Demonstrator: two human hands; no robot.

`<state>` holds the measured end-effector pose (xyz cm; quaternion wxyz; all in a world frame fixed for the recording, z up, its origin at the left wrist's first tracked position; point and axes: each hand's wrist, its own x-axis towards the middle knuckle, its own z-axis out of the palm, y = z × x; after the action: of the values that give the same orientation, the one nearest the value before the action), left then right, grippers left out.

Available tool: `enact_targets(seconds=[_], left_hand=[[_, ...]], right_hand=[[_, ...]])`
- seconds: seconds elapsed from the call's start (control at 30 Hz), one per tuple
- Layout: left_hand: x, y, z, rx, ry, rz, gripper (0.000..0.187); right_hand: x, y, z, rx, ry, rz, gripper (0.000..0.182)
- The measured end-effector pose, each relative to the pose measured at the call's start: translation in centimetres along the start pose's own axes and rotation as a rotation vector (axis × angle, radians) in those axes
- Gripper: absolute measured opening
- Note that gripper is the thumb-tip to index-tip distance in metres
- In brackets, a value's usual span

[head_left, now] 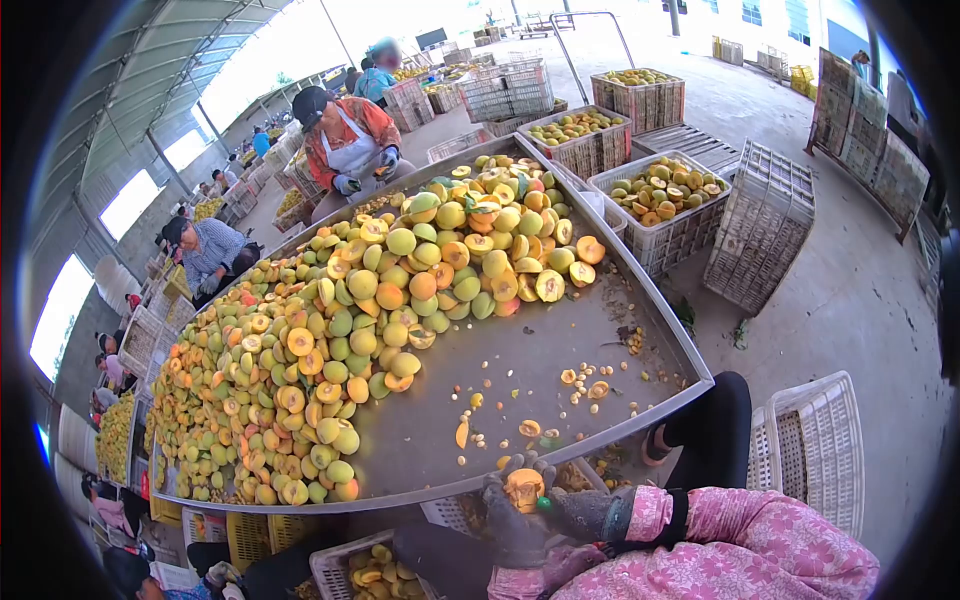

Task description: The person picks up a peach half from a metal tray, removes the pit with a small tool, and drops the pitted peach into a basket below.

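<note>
Near the front rim of the metal table, my gloved left hand (pixel 513 530) is closed around a cut yellow peach (pixel 525 488), its orange flesh facing up. My gloved right hand (pixel 588 514) is closed right beside the peach. A small round green piece (pixel 543 503) shows at its fingertips; what it belongs to is hidden. Both sleeves are pink and floral. On the table (pixel 500 370), loose pits and peach scraps (pixel 529 428) lie just beyond my hands. A large heap of whole and halved peaches (pixel 400 270) covers the far and left parts.
Crates of peaches (pixel 665 195) stand beyond the table's right edge, near an upended crate (pixel 762 225). A white crate (pixel 815 450) sits at right. Below the front rim is another crate with fruit (pixel 335 575). Co-workers (pixel 350 150) sit along the far and left sides.
</note>
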<state>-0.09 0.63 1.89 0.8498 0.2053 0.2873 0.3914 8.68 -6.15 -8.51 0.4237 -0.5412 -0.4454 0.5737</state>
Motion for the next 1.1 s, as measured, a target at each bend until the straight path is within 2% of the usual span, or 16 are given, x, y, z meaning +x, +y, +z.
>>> enact_targets(seconds=[0.13, 0.2, 0.23, 0.3, 0.37, 0.43, 0.53, 0.57, 0.63, 0.7, 0.87, 0.93, 0.97, 1.03, 1.07, 1.1], left_hand=[[-0.6, 0.3, 0.4, 0.234, -0.099, 0.105, 0.047], [1.0, -1.2, -3.1, 0.322, -0.035, 0.15, 0.047], [1.5, -1.8, -4.3, 0.408, 0.029, 0.192, 0.046], [0.6, -1.0, -1.3, 0.397, -0.012, 0.23, 0.045], [-0.4, -0.1, 1.8, 0.389, -0.054, 0.271, 0.044], [-1.0, 0.2, 3.4, 0.0, -0.009, 0.185, 0.044], [5.5, -5.7, -14.1, 0.674, -0.012, 0.458, 0.045], [4.5, -4.7, -11.0, 0.674, -0.012, 0.457, 0.045], [1.0, -1.2, -0.8, -0.117, -0.338, 0.171, 0.047], [-0.2, -1.3, 0.1, -0.038, -0.334, 0.192, 0.047], [-0.9, -1.7, -0.2, 0.279, -0.306, 0.272, 0.046], [0.4, -0.3, -2.1, -0.62, -0.796, -0.424, 0.045], [-0.1, -0.2, -2.1, -0.618, -0.794, -0.421, 0.045], [-1.9, 1.1, 0.0, 0.503, -0.007, 0.213, 0.045], [-1.1, 1.1, -1.5, -0.03, 0.004, 0.074, 0.042], [-1.2, 1.1, -1.8, -0.03, 0.011, 0.076, 0.042]], right_hand=[[-0.8, -0.4, -0.8, -0.384, -0.03, -0.19, 0.026], [-0.8, 0.6, -0.4, -0.452, 0.211, -0.558, 0.028], [-1.3, -1.3, -0.6, -0.452, 0.213, -0.554, 0.028], [-3.2, -8.5, -1.5, 0.011, -0.07, 0.128, 0.024], [-4.2, -12.0, -1.8, 0.226, -0.1, 0.238, 0.022], [-4.3, -12.6, -1.9, 0.443, -0.132, 0.347, 0.02], [-4.3, -12.0, -2.1, 0.797, -0.245, 0.384, 0.021], [-4.3, -11.8, -2.0, 0.889, -0.246, 0.379, 0.023], [-4.1, -11.1, -1.9, 0.979, -0.244, 0.369, 0.024], [-4.0, -10.4, -1.8, 1.19, -0.394, 0.324, 0.024], [-4.2, -10.3, -1.8, 1.101, -0.265, 0.248, 0.024], [-4.5, -10.9, -2.1, 1.012, -0.173, 0.2, 0.025], [-4.9, -11.8, -2.9, 0.955, -0.14, 0.232, 0.026], [-5.2, -12.7, -3.8, 0.899, -0.114, 0.267, 0.028], [-5.3, -12.8, -3.9, 0.703, -0.053, 0.227, 0.028], [-5.4, -12.8, -3.9, 0.506, 0.006, 0.185, 0.029]])
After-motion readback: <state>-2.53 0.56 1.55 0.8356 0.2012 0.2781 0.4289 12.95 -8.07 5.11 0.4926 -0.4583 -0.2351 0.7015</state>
